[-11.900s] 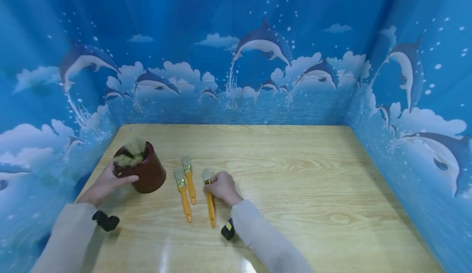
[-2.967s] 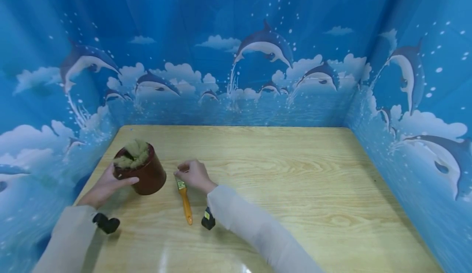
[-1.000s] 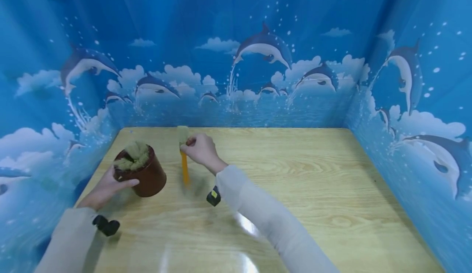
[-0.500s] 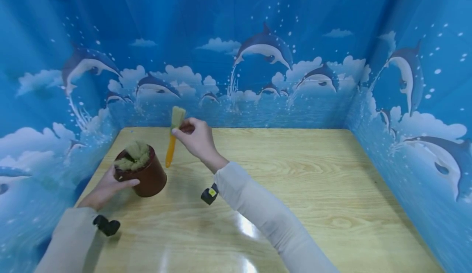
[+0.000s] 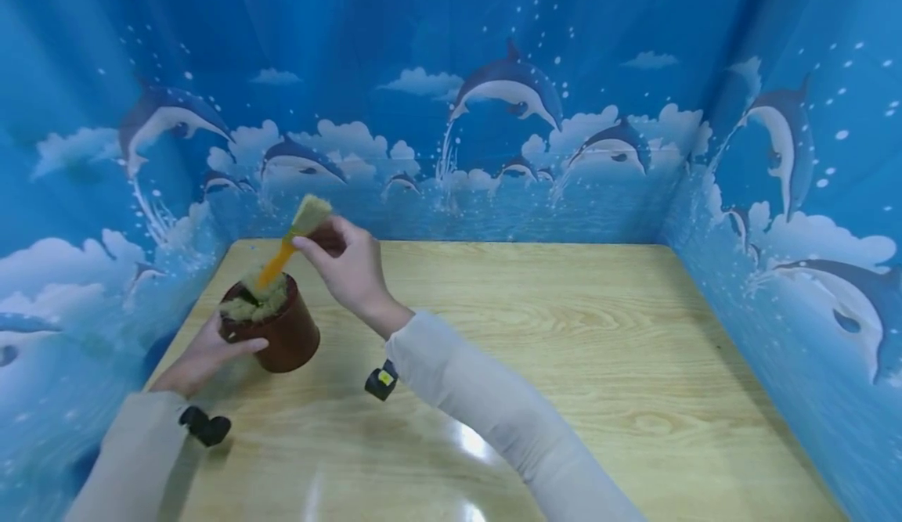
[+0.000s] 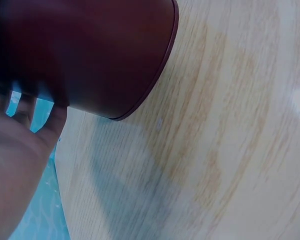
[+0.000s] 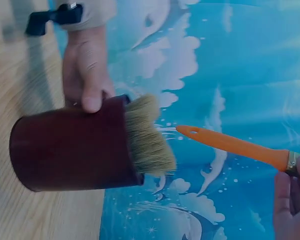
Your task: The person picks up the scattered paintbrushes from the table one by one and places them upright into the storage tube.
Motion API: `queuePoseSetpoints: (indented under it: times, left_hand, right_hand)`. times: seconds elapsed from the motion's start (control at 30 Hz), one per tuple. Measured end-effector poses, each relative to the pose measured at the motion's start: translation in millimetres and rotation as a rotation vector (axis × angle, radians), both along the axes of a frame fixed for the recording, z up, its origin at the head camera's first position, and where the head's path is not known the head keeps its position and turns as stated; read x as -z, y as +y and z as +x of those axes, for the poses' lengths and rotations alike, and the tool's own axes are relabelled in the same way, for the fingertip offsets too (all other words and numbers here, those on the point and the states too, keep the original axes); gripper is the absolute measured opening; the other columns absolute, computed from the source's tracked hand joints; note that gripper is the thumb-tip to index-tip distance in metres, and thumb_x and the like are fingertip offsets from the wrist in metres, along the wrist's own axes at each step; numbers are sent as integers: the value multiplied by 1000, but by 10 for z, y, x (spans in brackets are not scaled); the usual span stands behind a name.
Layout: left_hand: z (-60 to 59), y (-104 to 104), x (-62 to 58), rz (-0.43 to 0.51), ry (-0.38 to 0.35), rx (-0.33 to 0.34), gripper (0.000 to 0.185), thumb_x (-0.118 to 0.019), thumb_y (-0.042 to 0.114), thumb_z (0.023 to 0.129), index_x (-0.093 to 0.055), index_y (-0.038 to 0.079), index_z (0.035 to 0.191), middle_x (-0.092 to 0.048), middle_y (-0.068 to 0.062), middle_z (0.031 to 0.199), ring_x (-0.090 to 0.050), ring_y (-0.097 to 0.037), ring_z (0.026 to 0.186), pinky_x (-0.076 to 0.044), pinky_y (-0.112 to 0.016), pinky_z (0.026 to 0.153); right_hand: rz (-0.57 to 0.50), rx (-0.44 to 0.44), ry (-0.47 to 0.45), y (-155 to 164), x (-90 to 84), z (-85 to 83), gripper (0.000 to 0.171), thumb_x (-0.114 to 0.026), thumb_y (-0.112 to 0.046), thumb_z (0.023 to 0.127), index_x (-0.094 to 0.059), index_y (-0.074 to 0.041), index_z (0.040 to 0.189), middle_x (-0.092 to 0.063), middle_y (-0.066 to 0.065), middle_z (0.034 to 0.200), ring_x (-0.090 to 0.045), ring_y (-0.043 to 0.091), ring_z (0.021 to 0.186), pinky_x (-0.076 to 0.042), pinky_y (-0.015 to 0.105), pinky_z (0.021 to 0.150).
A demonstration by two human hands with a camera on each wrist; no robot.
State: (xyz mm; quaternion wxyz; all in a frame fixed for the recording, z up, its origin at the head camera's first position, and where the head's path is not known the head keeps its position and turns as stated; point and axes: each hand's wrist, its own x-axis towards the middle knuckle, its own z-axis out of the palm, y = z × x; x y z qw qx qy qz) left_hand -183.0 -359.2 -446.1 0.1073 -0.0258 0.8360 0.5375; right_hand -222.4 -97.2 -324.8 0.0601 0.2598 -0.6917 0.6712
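Note:
My left hand (image 5: pixel 200 359) grips a dark brown pen-holder-like cup (image 5: pixel 287 340) at the left of the table, thumb on the near side. Pale bristles of paintbrushes (image 7: pixel 149 142) stick out of the cup's mouth; their handles are hidden inside. Between thumb and fingers, my right hand (image 5: pixel 355 268) pinches a paintbrush (image 5: pixel 278 260) near its metal ferrule. Its bristles point up and its orange handle slants down toward the cup. In the right wrist view the handle's tip (image 7: pixel 187 130) is just short of the bristles, apart from them.
The wood-grain table (image 5: pixel 535 334) stretches out to the right of both hands. A blue curtain (image 5: pixel 451 115) printed with dolphins closes off its back and sides. A black wrist camera (image 5: pixel 381 380) hangs below the right wrist.
Three paintbrushes lay on the table at first; none lies there now. My right hand has lifted the last one, carried it left and tilted it over the cup. The left hand stays put.

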Motion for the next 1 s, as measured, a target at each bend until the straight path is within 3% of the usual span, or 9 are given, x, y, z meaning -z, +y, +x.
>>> queuePoseSetpoints:
  times: [0.33, 0.6, 1.0]
  left_hand:
    - [-25, 8, -19, -41, -38, -6, 109, -68, 36, 89, 18, 14, 151, 1, -27, 157, -6, -50, 140, -16, -70, 106]
    - [-20, -3, 0, -20, -22, -4, 108, -70, 33, 88, 16, 17, 153, 0, -25, 158, -7, -49, 141, -16, -70, 106]
    - [-7, 4, -14, -18, -19, 8, 106, -68, 32, 90, 17, 17, 152, 0, -26, 157, -7, -50, 140, -18, -71, 104]
  right_hand:
    - [213, -28, 82, -165, 62, -22, 18, -61, -21, 95, -67, -7, 105, -70, 3, 97, -61, -3, 80, -51, 10, 72]
    - [377, -53, 107, -246, 112, -35, 22, -59, -22, 96, -67, -7, 111, -70, 2, 98, -59, -4, 76, -48, 8, 66]
    - [428, -55, 127, -282, 110, -14, 30, -58, -23, 96, -65, -9, 122, -71, 2, 103, -59, -6, 75, -47, 7, 65]
